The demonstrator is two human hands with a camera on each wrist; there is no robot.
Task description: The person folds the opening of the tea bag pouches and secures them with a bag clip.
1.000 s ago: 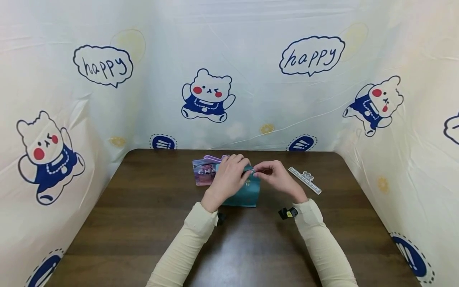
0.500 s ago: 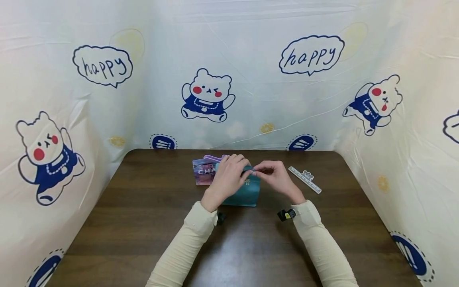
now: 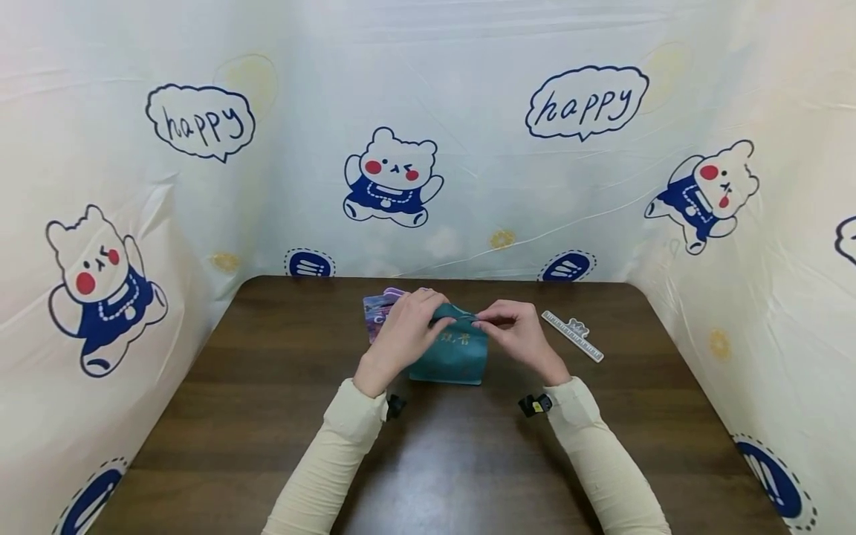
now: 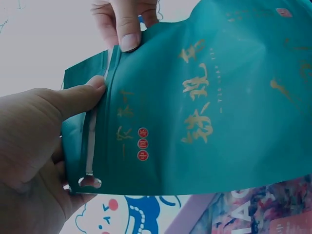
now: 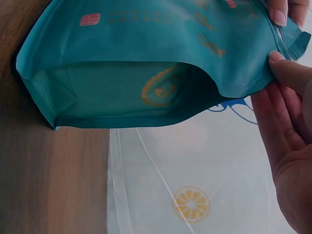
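Note:
A teal tea pouch [image 3: 449, 364] with gold lettering stands on the table between both hands, its flat bottom facing the person. My left hand [image 3: 404, 331] grips the top at the left corner, thumb pressed across the zip strip [image 4: 90, 141] in the left wrist view. At the opposite end of that strip, my right hand [image 3: 520, 331] pinches the top edge between thumb and fingers. In the right wrist view the right thumb [image 5: 287, 66] lies on the pouch near the strip, and the pouch's side gusset [image 5: 117, 90] bulges outward.
Behind the left hand lies a pink-and-purple printed packet [image 3: 372, 316], partly covered, with a lilac clip [image 3: 393, 292] at its upper edge. A clear ruler-shaped clip [image 3: 571, 336] lies right of the right hand. A printed cloth [image 3: 468, 186] encloses the brown table [image 3: 267, 416].
My left hand has slid left along the top of the pouch, uncovering more of its upper edge and lettering. The right hand keeps its pinch at nearly the same place.

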